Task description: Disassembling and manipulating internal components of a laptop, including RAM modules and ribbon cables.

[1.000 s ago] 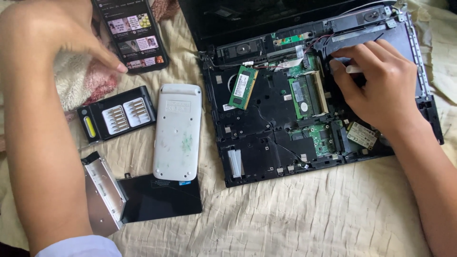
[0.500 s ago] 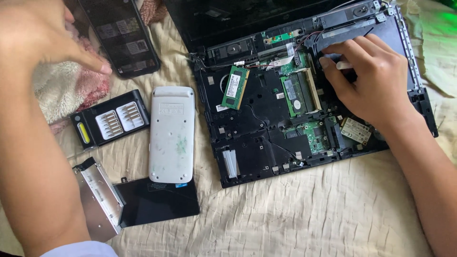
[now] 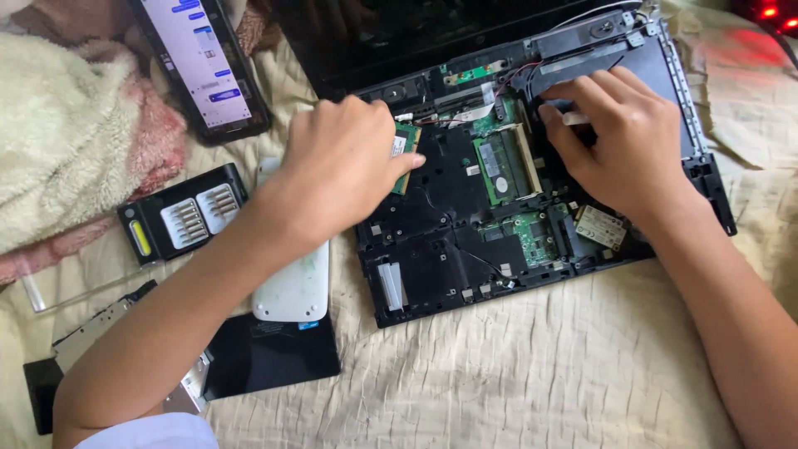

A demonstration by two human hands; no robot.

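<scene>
An opened black laptop [image 3: 432,274] lies underside up on a beige sheet, with green circuit boards exposed. My left hand [image 3: 341,162] reaches over its left part, thumb and fingers closed on a loose green memory module [image 3: 405,150] that is half hidden under the hand. A second memory module [image 3: 497,166] sits seated in its slot between my hands. My right hand [image 3: 619,141] rests on the laptop's upper right, near the speaker bar, and its fingertips pinch a small white part [image 3: 573,119].
A phone [image 3: 204,62] with a lit screen lies at the upper left beside a fluffy blanket [image 3: 75,125]. A black case of screwdriver bits [image 3: 183,216], a white oblong device [image 3: 295,287], a black cover panel [image 3: 266,357] and a metal drive [image 3: 100,328] lie left of the laptop.
My left hand has left the phone at the upper left and moved right onto the loose memory module. The phone screen now shows a bright page. My right hand has stayed in place.
</scene>
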